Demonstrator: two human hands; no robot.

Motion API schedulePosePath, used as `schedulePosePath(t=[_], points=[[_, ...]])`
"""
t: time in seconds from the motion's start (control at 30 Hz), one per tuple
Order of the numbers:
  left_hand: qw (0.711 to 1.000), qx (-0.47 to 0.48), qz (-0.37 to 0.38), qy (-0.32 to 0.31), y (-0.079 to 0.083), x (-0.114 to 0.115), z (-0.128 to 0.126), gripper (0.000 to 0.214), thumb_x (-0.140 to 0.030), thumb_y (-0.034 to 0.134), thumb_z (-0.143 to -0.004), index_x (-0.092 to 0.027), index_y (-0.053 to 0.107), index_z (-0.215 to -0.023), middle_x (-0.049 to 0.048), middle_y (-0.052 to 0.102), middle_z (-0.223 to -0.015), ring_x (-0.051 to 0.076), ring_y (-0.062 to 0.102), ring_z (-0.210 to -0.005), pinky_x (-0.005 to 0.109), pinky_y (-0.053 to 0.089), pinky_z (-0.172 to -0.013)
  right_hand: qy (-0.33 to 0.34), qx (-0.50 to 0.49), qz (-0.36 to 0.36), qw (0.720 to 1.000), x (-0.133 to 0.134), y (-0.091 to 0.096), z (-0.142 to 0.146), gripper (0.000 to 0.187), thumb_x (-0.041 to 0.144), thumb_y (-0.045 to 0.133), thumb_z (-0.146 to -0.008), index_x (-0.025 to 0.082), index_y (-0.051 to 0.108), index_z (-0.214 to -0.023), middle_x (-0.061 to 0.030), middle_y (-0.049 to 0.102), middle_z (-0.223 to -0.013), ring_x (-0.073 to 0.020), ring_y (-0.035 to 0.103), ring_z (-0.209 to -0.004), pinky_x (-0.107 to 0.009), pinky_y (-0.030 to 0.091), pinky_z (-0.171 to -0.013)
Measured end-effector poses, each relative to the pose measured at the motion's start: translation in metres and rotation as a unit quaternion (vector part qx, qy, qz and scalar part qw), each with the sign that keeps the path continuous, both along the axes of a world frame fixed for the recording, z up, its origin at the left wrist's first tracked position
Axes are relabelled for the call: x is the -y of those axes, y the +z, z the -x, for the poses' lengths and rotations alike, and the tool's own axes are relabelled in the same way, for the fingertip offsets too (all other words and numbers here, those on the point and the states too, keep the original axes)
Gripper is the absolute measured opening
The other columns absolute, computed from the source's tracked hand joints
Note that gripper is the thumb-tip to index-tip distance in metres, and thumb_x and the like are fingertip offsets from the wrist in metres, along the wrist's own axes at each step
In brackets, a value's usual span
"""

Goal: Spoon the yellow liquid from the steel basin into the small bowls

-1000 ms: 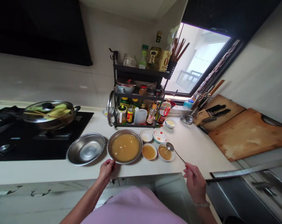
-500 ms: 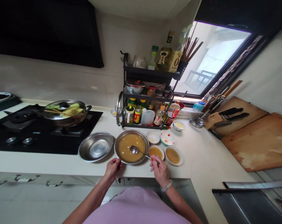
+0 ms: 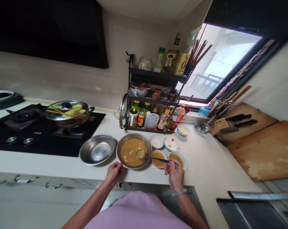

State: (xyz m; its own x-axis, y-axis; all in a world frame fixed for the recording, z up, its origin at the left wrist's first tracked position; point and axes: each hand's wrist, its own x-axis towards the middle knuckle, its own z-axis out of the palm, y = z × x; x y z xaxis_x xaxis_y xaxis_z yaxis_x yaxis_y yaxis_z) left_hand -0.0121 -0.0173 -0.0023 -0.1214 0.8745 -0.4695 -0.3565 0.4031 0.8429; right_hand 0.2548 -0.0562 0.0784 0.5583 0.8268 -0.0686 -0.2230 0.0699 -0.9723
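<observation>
A white kitchen counter (image 3: 203,168) runs past a black gas hob (image 3: 46,143) and a black spice rack (image 3: 158,72). The person's right hand (image 3: 176,176) is closed around the upper handle of a metal ladle (image 3: 155,158), leaving no visible gap. The left hand (image 3: 114,172) has its fingertips drawn together, apparently pinching the near-left rim of a steel basin (image 3: 134,135) of tan liquid. The ladle's cup looks full and lies within that basin's rim; whether it touches the surface cannot be told.

Its handle crosses over a small bowl of orange-tan liquid (image 3: 157,167), and the fingers are close to a second filled bowl (image 3: 185,163). A tilted wrist could spill the cup onto the counter, and a low sweep could knock either bowl. The basin stands just beside a second steel basin (image 3: 97,152); a tug on its rim would likely slosh the liquid over. Farther left, a glass-lidded pan (image 3: 65,121) sits on the hob.
</observation>
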Motion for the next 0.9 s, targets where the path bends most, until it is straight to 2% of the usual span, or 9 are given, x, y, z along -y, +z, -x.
schedulePosePath(t=[0.27, 0.4, 0.53, 0.63, 0.7, 0.83, 0.9], points=[[1.000, -0.014, 0.008, 0.001, 0.004, 0.000, 0.002, 0.043, -0.047, 0.079, -0.040, -0.018, 0.048, -0.050, -0.0027, 0.055, -0.046, 0.008, 0.045, -0.042, 0.022, 0.034, -0.046, -0.086, 0.001, -0.018, 0.996, 0.026, 0.030, -0.046, 0.030, 0.038, 0.072, -0.066, 0.014, 0.060, -0.080, -0.0005, 0.062, -0.053, -0.0108, 0.053, -0.043, -0.018, 0.038, -0.035], [1.000, -0.013, 0.003, -0.004, 0.003, 0.000, 0.002, 0.045, -0.047, 0.079, -0.040, -0.018, 0.047, -0.050, -0.0033, 0.054, -0.045, 0.007, 0.044, -0.042, 0.022, 0.034, -0.046, -0.147, 0.048, -0.022, 0.988, 0.044, 0.037, -0.079, 0.029, 0.038, 0.069, -0.070, 0.013, 0.061, -0.082, -0.0017, 0.064, -0.056, -0.0115, 0.055, -0.045, -0.019, 0.040, -0.038], [1.000, -0.014, -0.001, -0.006, 0.000, 0.000, 0.004, 0.042, -0.047, 0.079, -0.042, -0.017, 0.050, -0.052, -0.0030, 0.055, -0.047, 0.008, 0.045, -0.043, 0.022, 0.035, -0.046, -0.192, 0.132, -0.007, 0.973, 0.062, 0.036, -0.104, 0.031, 0.043, 0.065, -0.076, 0.014, 0.060, -0.085, -0.0001, 0.063, -0.056, -0.0110, 0.053, -0.042, -0.020, 0.042, -0.039], [1.000, -0.022, 0.003, -0.006, -0.002, 0.000, 0.004, 0.041, -0.046, 0.078, -0.043, -0.017, 0.051, -0.053, -0.0025, 0.055, -0.048, 0.008, 0.046, -0.044, 0.022, 0.037, -0.047, -0.188, 0.235, 0.014, 0.953, 0.075, 0.032, -0.112, 0.033, 0.046, 0.059, -0.081, 0.014, 0.060, -0.091, 0.0002, 0.062, -0.057, -0.0120, 0.054, -0.042, -0.024, 0.046, -0.042], [1.000, -0.027, 0.003, -0.002, -0.003, 0.000, 0.004, 0.040, -0.045, 0.078, -0.043, -0.017, 0.051, -0.053, -0.0022, 0.056, -0.049, 0.008, 0.047, -0.044, 0.023, 0.038, -0.048, -0.163, 0.313, 0.017, 0.936, 0.083, 0.030, -0.112, 0.033, 0.046, 0.054, -0.084, 0.015, 0.061, -0.094, -0.0002, 0.062, -0.060, -0.0125, 0.054, -0.043, -0.027, 0.049, -0.046], [1.000, -0.023, 0.001, 0.001, -0.003, 0.000, 0.004, 0.040, -0.045, 0.078, -0.044, -0.017, 0.052, -0.054, -0.0023, 0.056, -0.049, 0.008, 0.047, -0.044, 0.022, 0.038, -0.048, -0.074, 0.454, -0.026, 0.888, 0.095, 0.029, -0.109, 0.028, 0.040, 0.048, -0.088, 0.018, 0.065, -0.095, -0.0049, 0.064, -0.077, -0.0142, 0.059, -0.053, -0.029, 0.053, -0.052], [1.000, -0.022, -0.001, 0.001, -0.002, 0.001, 0.004, 0.040, -0.045, 0.078, -0.044, -0.017, 0.052, -0.054, -0.0025, 0.056, -0.049, 0.008, 0.046, -0.044, 0.022, 0.037, -0.048, -0.056, 0.501, -0.056, 0.862, 0.099, 0.033, -0.107, 0.025, 0.036, 0.048, -0.088, 0.020, 0.066, -0.094, -0.0074, 0.065, -0.086, -0.0156, 0.062, -0.060, -0.030, 0.054, -0.054]])
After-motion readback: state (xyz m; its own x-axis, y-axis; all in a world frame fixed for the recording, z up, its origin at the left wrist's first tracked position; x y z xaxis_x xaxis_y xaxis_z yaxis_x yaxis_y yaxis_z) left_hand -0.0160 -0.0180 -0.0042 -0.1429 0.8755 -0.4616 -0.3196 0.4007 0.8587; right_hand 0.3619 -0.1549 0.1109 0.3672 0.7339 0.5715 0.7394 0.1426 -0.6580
